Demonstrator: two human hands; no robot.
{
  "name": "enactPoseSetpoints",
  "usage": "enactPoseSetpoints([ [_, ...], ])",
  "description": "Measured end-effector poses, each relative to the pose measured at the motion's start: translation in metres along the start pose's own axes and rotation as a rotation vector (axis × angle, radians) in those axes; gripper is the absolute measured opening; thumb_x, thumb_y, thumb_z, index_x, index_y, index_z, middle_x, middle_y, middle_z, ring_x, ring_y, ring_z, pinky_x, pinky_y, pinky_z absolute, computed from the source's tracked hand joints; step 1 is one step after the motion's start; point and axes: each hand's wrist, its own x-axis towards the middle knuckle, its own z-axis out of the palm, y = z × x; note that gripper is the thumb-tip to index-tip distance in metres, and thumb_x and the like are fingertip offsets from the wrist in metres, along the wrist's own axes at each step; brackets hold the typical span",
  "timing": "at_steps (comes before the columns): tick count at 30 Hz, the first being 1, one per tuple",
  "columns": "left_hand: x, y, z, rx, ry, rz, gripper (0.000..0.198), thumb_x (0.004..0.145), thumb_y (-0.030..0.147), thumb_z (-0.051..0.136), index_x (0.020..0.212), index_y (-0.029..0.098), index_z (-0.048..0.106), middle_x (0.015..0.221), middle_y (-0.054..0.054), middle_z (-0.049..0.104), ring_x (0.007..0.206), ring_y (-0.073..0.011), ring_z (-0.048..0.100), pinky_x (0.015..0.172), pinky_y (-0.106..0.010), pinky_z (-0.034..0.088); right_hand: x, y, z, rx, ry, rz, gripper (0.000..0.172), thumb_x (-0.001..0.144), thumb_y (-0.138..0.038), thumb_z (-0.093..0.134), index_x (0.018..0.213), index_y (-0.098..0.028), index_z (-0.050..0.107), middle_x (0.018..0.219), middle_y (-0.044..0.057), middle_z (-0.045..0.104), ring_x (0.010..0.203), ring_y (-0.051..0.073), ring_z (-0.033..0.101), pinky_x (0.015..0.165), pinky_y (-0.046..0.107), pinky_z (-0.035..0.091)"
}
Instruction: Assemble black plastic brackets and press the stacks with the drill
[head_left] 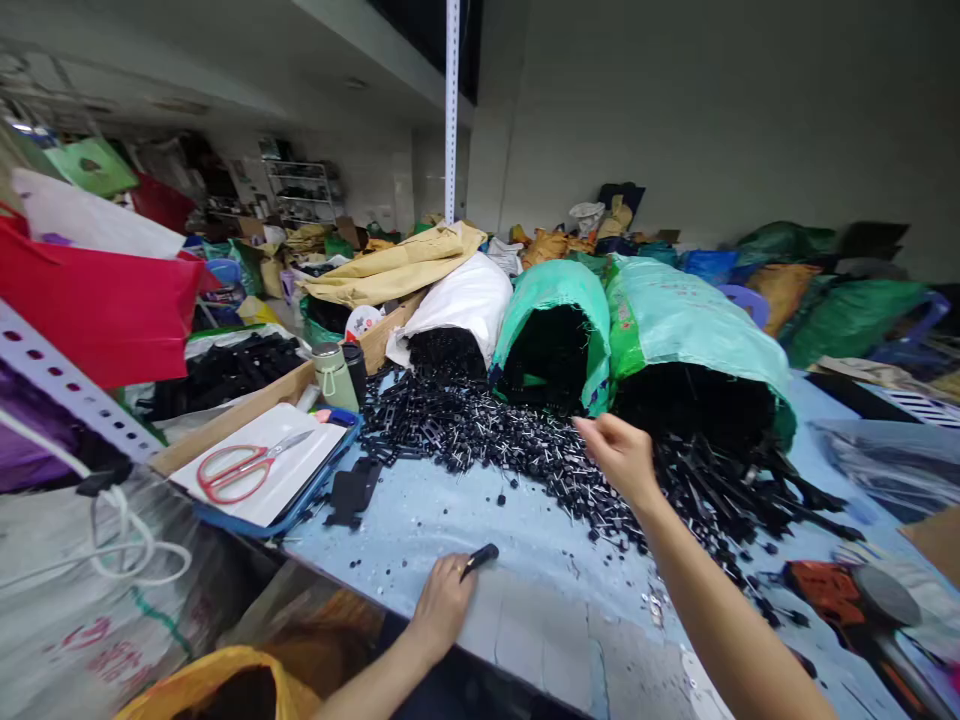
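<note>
My left hand (441, 606), near the front edge of the table, is closed round a small black plastic part (481, 557) that sticks out past its fingers. My right hand (622, 456) reaches over the heap of small black parts with metal pins (536, 450). Its fingers are pinched together, and whatever they may hold is too small to make out. Just beyond that hand lie a green sack (559, 285) and a larger pale green sack (697, 315), both with their mouths towards me. Long black pieces (720, 490) spill out at the right.
A white sack (472, 295) lies at the back. On the left, red-handled scissors (236, 472) rest on a blue tray (281, 520), beside a green flask (335, 378). An orange-and-black tool (825, 592) lies at right. Below the table edge is a yellow bag (225, 665).
</note>
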Motion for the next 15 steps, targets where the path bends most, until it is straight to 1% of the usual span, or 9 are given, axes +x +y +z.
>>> enactPoseSetpoints([
  [2,-0.015,-0.001,0.006,0.163,0.032,0.086,0.022,0.079,0.011,0.039,0.084,0.018,0.059,0.101,-0.010,0.059,0.095,-0.0240,0.054,0.082,-0.044,0.044,0.011,0.020,0.019,-0.172,-0.203,0.086,0.030,0.084,-0.037,0.046,0.069,-0.013,0.056,0.063,0.000,0.057,0.059,0.011,0.053,0.056,0.022,0.041],
  [3,-0.020,-0.001,0.008,0.234,0.056,0.126,0.021,0.079,0.011,0.039,0.087,0.017,0.058,0.103,-0.010,0.058,0.097,-0.0235,0.053,0.083,-0.043,0.044,0.017,0.031,0.031,-0.254,-0.305,0.124,0.030,0.083,-0.037,0.047,0.067,-0.014,0.055,0.060,0.000,0.056,0.058,0.011,0.053,0.055,0.021,0.039],
  [4,-0.023,-0.001,0.009,0.292,0.084,0.159,0.020,0.079,0.012,0.040,0.090,0.016,0.056,0.104,-0.010,0.058,0.098,-0.0228,0.053,0.083,-0.042,0.044,0.024,0.043,0.043,-0.316,-0.381,0.149,0.026,0.082,-0.035,0.049,0.068,-0.014,0.055,0.062,0.000,0.058,0.059,0.011,0.053,0.055,0.020,0.039],
  [5,-0.025,-0.001,0.010,0.339,0.117,0.184,0.020,0.079,0.014,0.042,0.094,0.016,0.055,0.105,-0.010,0.058,0.098,-0.0223,0.053,0.084,-0.040,0.045,0.031,0.054,0.056,-0.353,-0.422,0.160,0.021,0.080,-0.033,0.051,0.072,-0.014,0.055,0.066,0.000,0.059,0.062,0.011,0.054,0.057,0.020,0.039],
  [7,-0.026,-0.003,0.012,0.420,0.181,0.233,0.025,0.078,0.016,0.045,0.102,0.015,0.053,0.106,-0.011,0.058,0.100,-0.0221,0.053,0.084,-0.038,0.045,0.046,0.074,0.080,-0.393,-0.443,0.166,0.015,0.077,-0.029,0.055,0.082,-0.014,0.056,0.076,0.002,0.061,0.070,0.012,0.056,0.062,0.021,0.039],
  [10,-0.026,-0.009,0.019,0.491,0.260,0.262,0.030,0.077,0.016,0.045,0.106,0.016,0.052,0.107,-0.010,0.059,0.101,-0.0222,0.054,0.083,-0.037,0.045,0.068,0.097,0.108,-0.474,-0.455,0.170,0.026,0.077,-0.025,0.055,0.099,-0.013,0.053,0.096,0.008,0.059,0.088,0.016,0.055,0.072,0.023,0.040],
  [13,-0.028,-0.019,0.032,0.502,0.350,0.230,0.025,0.078,0.015,0.041,0.097,0.020,0.057,0.097,-0.006,0.064,0.093,-0.0199,0.058,0.079,-0.034,0.046,0.090,0.114,0.130,-0.557,-0.476,0.168,0.032,0.078,-0.021,0.054,0.108,-0.012,0.049,0.108,0.012,0.054,0.103,0.020,0.048,0.081,0.027,0.039],
  [15,-0.029,-0.026,0.041,0.512,0.394,0.214,0.023,0.080,0.016,0.038,0.088,0.022,0.059,0.087,-0.004,0.067,0.083,-0.0183,0.062,0.073,-0.031,0.048,0.103,0.124,0.142,-0.614,-0.508,0.176,0.029,0.080,-0.022,0.053,0.108,-0.011,0.050,0.108,0.012,0.053,0.104,0.021,0.047,0.083,0.032,0.040],
])
